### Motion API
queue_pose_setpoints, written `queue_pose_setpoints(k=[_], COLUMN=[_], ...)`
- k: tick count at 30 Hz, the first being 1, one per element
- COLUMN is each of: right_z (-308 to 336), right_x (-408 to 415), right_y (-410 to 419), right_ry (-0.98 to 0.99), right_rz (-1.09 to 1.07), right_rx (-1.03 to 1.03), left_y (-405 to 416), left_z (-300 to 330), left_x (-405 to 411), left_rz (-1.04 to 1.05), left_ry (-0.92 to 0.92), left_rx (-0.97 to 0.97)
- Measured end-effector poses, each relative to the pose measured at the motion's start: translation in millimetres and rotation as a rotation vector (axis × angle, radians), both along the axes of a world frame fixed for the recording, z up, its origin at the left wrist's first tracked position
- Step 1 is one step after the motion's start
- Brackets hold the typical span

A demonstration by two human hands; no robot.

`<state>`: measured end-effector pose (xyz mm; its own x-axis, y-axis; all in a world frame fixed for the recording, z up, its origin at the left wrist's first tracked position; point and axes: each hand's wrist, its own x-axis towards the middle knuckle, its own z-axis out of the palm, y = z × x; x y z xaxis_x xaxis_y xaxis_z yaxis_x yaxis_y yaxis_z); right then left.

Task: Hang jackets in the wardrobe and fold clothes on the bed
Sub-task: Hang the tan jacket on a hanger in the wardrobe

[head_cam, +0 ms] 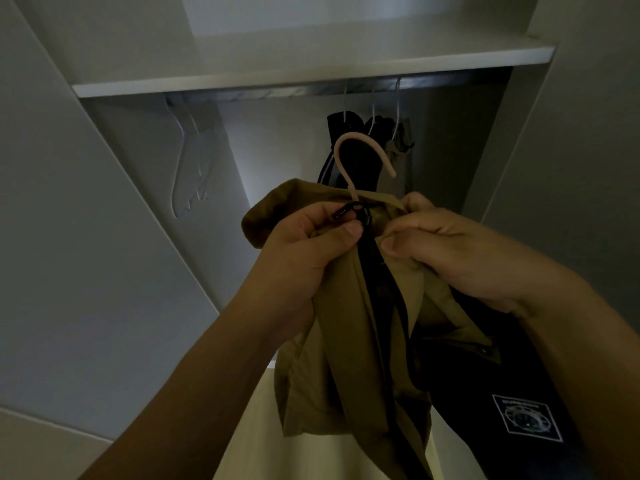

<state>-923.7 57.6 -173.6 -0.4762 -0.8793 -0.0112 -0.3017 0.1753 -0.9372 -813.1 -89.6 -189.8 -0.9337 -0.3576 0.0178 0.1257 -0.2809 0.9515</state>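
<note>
1. so the wardrobe [104, 209] is open and pretty dim inside; a white shelf [311, 69] runs across the top with the rail [277, 93] tucked just under it
2. a couple of dark jackets [349, 140] already hang on the right end of the rail, right behind the raised hook; some pale empty hangers [188, 168] dangle at the left end
3. the tan jacket [349, 327] is held up in front of the opening, below the rail; it hangs long-ways straight down, and the pink hanger hook [360, 150] sticks up out of the collar, curling over to the right
4. left hand [304, 251] is curled round the collar fabric, thumb by the black zipper pull [346, 212]; right hand [446, 251] pinches the other collar side
</note>
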Motion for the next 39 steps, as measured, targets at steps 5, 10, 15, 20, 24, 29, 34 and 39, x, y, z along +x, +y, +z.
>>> queue_pose_setpoints(k=[5,10,15,20,24,29,34,39], right_z=[12.5,22.9,27.3,27.6,27.2,25.4,25.3,21.6], right_x=[6.0,7.6,8.1,5.9,5.8,5.6,4.2,7.7], right_y=[-0.4,-1.0,-1.4,-4.2,-6.1,-8.7,-8.6,-9.7], right_ry=[-0.015,0.016,-0.003,0.025,0.033,0.044,0.045,0.002], right_rz=[0.009,0.014,0.023,0.014,0.006,-0.009,-0.041,-0.109], right_rx=[-0.065,-0.105,-0.120,-0.103,-0.106,-0.109,-0.103,-0.140], left_y=[1.1,0.0,-3.7,-4.8,-6.6,-9.3,-8.1,-9.0], left_z=[13.1,26.5,33.6,34.9,34.9,34.1,31.7,26.1], left_x=[3.2,6.0,9.3,10.6,11.0,10.7,9.1,6.4], left_rz=[-0.055,-0.091,-0.118,-0.104,-0.066,-0.055,-0.061,-0.066], left_ry=[0.006,0.030,0.044,0.047,0.060,0.062,0.079,0.125], left_rx=[0.067,0.102,0.107,0.061,-0.043,-0.107,-0.139,-0.164])
